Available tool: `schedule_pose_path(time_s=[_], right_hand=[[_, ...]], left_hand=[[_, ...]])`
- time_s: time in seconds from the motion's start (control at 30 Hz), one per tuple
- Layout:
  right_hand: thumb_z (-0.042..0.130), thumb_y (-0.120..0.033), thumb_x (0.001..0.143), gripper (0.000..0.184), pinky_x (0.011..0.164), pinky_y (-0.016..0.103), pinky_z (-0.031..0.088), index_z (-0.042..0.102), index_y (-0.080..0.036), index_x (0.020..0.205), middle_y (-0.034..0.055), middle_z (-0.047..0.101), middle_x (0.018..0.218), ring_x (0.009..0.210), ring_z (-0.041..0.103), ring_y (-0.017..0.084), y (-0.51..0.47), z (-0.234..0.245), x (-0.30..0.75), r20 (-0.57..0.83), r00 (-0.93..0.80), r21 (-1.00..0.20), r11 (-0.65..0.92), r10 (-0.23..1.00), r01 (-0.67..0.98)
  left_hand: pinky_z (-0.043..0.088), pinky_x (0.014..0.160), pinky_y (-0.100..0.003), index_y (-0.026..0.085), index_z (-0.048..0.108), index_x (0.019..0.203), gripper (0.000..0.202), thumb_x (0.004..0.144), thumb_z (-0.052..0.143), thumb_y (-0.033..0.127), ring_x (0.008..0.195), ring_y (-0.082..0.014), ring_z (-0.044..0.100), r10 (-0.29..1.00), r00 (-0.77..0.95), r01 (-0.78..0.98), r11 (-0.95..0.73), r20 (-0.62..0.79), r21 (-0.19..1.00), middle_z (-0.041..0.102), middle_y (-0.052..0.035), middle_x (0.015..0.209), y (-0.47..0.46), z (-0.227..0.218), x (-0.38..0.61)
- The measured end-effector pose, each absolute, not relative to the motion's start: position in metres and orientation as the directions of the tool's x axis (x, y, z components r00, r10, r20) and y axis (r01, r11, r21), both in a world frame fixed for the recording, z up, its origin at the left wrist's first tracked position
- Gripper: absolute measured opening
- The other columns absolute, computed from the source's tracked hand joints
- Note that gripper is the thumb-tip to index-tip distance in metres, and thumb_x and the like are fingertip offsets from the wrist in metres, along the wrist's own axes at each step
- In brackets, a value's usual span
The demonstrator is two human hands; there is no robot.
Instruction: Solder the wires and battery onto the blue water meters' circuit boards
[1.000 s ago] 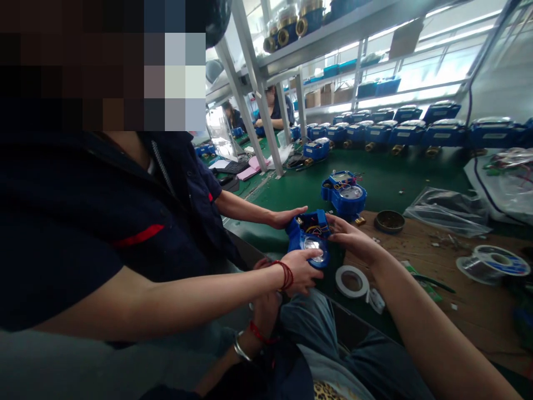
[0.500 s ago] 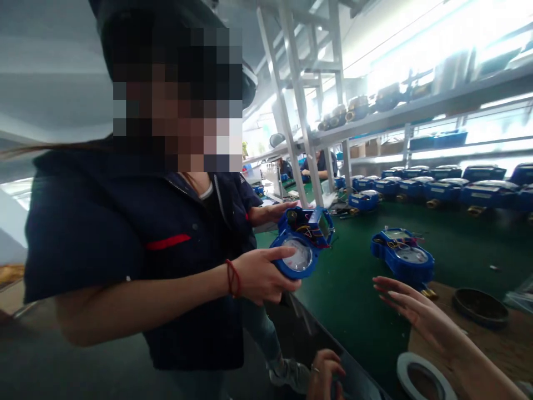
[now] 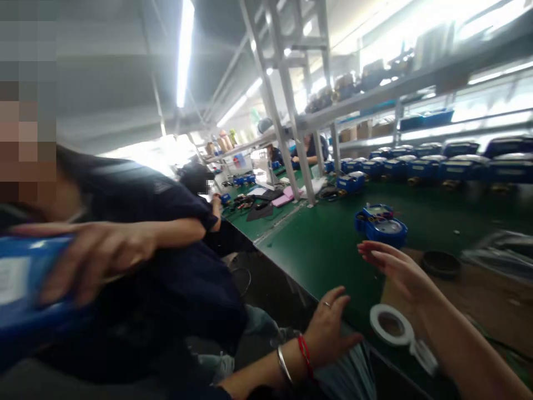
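My left hand (image 3: 331, 328), with a ring, a silver bracelet and a red string, hovers beside the table's front edge. Its fingers are spread and nothing is in them. Over the table my right hand (image 3: 400, 269) stretches its fingers out, holding nothing. Just beyond its fingertips a blue water meter (image 3: 385, 226) stands with its housing uncovered, showing a round dial and thin wires. A roll of white tape (image 3: 391, 325) lies between my hands, near the right forearm. At the far left, a co-worker's hand (image 3: 104, 255) grips a blurred blue meter housing (image 3: 33, 244).
Several blue meters (image 3: 462, 166) line the back of the green table (image 3: 291, 244). A brown board (image 3: 478, 294) bears a dark ring (image 3: 441, 263), with clear plastic bags (image 3: 503, 250) beside it. Metal shelf posts (image 3: 287, 111) rise from the table. The co-worker's body fills the left side.
The co-worker and the held meter have shifted left and closer to me. My left hand has risen further into view, its fingers spread. My right hand stays stretched out near the table meter.
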State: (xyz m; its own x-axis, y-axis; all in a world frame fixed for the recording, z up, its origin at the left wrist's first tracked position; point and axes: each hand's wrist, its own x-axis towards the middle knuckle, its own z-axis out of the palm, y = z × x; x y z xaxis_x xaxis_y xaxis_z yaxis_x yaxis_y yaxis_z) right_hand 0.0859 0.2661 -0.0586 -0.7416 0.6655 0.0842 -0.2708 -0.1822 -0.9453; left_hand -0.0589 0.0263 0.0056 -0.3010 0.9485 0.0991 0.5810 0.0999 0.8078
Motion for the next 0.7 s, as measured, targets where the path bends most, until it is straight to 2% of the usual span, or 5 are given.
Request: schedule_pose_path(time_s=[0.1, 0.23, 0.43, 0.53, 0.7], right_hand=[[0.069, -0.035, 0.074, 0.029, 0.107, 0.048, 0.042, 0.071, -0.022, 0.100, 0.0068, 0.071, 0.111, 0.107, 0.065, 0.024, 0.258, -0.032, 0.101, 0.158, -0.671, -0.934, -0.111, 0.724, -0.339], [0.065, -0.030, 0.078, 0.024, 0.100, 0.041, 0.048, 0.071, -0.019, 0.098, 0.0061, 0.073, 0.102, 0.096, 0.067, 0.019, 0.249, -0.014, 0.124, 0.171, -0.593, -0.948, -0.033, 0.787, -0.317], [0.058, -0.026, 0.082, 0.019, 0.093, 0.034, 0.051, 0.069, -0.017, 0.095, 0.0056, 0.072, 0.097, 0.092, 0.067, 0.017, 0.236, -0.032, 0.154, 0.140, -0.493, -0.978, 0.041, 0.859, -0.206], [0.055, -0.025, 0.083, 0.019, 0.090, 0.035, 0.051, 0.069, -0.018, 0.094, 0.0056, 0.072, 0.096, 0.091, 0.067, 0.017, 0.239, -0.047, 0.158, 0.142, -0.433, -0.986, 0.087, 0.890, -0.144], [0.051, -0.023, 0.084, 0.019, 0.085, 0.034, 0.052, 0.068, -0.018, 0.091, 0.0054, 0.072, 0.091, 0.085, 0.067, 0.017, 0.246, -0.060, 0.159, 0.183, -0.243, -0.982, 0.169, 0.952, -0.078]], left_hand=[[0.031, 0.115, -0.055, 0.017, 0.035, 0.142, 0.079, 0.078, 0.071, 0.046, 0.141, -0.0335, 0.031, 0.948, -0.184, 0.792, -0.012, 0.258, 0.610, 0.034, -0.0199, 0.149, 0.044, -0.062, -0.026], [0.029, 0.116, -0.054, 0.016, 0.017, 0.150, 0.094, 0.079, 0.068, 0.050, 0.144, -0.0325, 0.024, 0.969, -0.048, 0.867, -0.080, 0.243, 0.491, 0.026, -0.0212, 0.154, 0.063, -0.097, -0.015], [0.029, 0.116, -0.055, 0.017, 0.014, 0.150, 0.095, 0.079, 0.070, 0.044, 0.142, -0.0323, 0.029, 0.962, 0.102, 0.863, -0.212, 0.253, 0.459, 0.036, -0.0186, 0.149, 0.092, -0.095, -0.014], [0.033, 0.113, -0.055, 0.019, 0.016, 0.150, 0.088, 0.082, 0.068, 0.036, 0.133, -0.0306, 0.041, 0.951, 0.140, 0.824, -0.267, 0.278, 0.500, 0.050, -0.0156, 0.137, 0.106, -0.094, -0.007], [0.038, 0.110, -0.052, 0.021, 0.013, 0.150, 0.090, 0.081, 0.070, 0.031, 0.129, -0.0284, 0.046, 0.944, 0.120, 0.768, -0.285, 0.309, 0.574, 0.052, -0.0145, 0.135, 0.134, -0.088, 0.009]])
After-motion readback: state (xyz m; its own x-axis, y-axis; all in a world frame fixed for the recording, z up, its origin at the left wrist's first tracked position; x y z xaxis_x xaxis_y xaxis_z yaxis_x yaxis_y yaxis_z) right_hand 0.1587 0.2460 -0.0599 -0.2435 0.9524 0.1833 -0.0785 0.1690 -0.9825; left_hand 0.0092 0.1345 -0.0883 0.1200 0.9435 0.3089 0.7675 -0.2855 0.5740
